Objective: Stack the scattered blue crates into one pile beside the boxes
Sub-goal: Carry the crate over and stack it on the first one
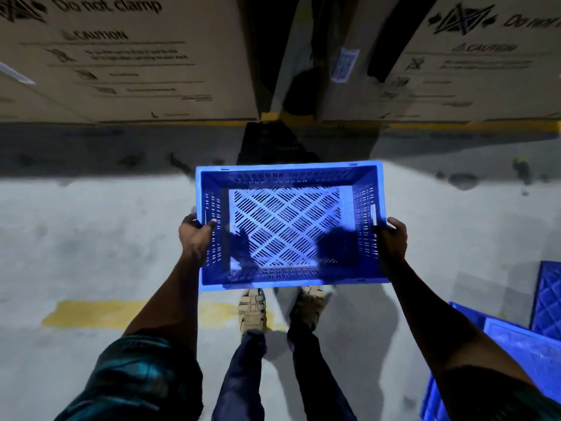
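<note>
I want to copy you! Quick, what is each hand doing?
Left hand: fingers curled round the left side of the blue crate.
Right hand: gripping the crate's right side.

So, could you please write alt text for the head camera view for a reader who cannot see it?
A person's left hand and right hand grip the short sides of an empty blue slotted crate, held level above a grey concrete floor. Large cardboard boxes printed "Do not clamp" stand ahead, and more blue crates lie at lower right.
</note>
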